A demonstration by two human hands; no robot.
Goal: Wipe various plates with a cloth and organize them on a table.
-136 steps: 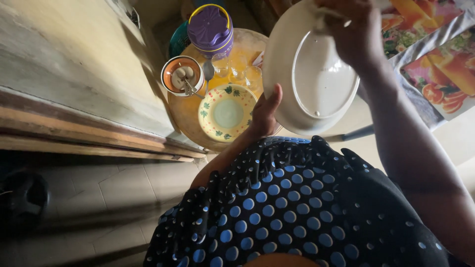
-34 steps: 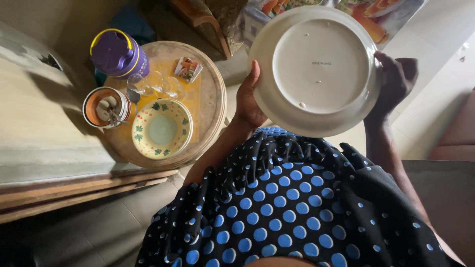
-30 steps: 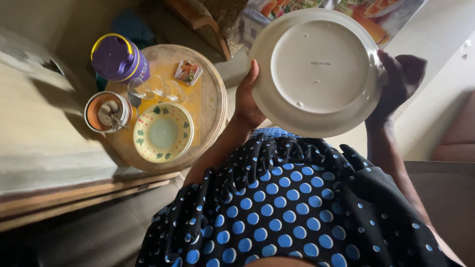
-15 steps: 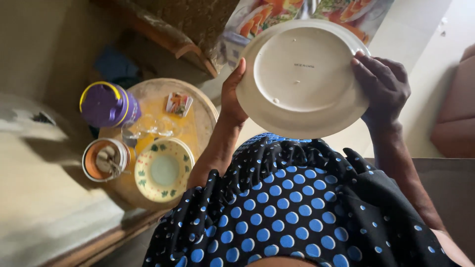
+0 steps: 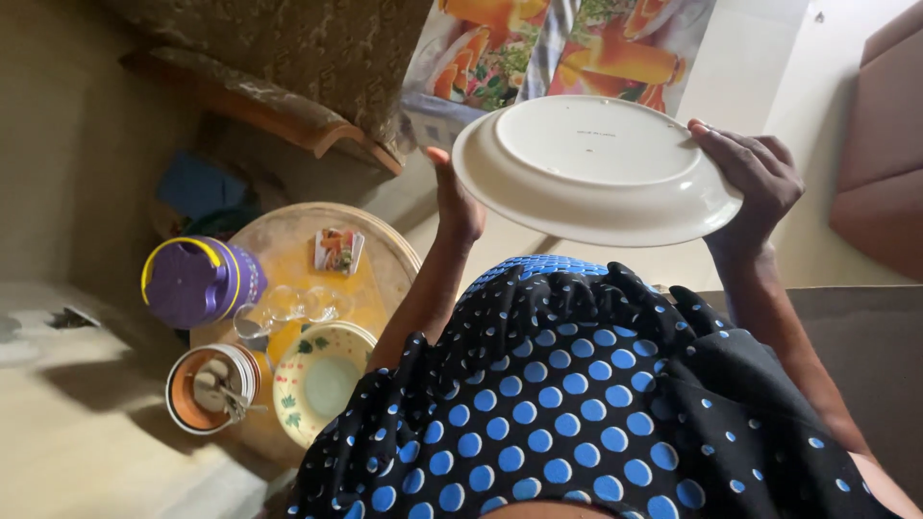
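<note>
- Head view shows 1 large white plate (image 5: 596,168) held up in front of the body, underside facing the camera and tilted so its far rim leans away.
- Both hands grip it by the rim: the left hand (image 5: 455,202) at the plate's 9 o'clock edge, palm against the rim with fingers hidden behind it; the right hand (image 5: 755,178) at 3 o'clock, fingers spread over the edge and onto the underside.
- By my reading, the step in hand is turning and carrying the plate between 2 hands; the next move calls for keeping both rim grips even so the plate does not tip or slide.
- Down at 7 o'clock from the plate, well apart, stands a round wooden counter (image 5: 389,255) with a purple lidded jug (image 5: 192,281), 3 clear glasses (image 5: 288,308), a leaf-patterned bowl (image 5: 322,384), a striped cup of cutlery (image 5: 212,389) and a small packet (image 5: 337,251).
</note>
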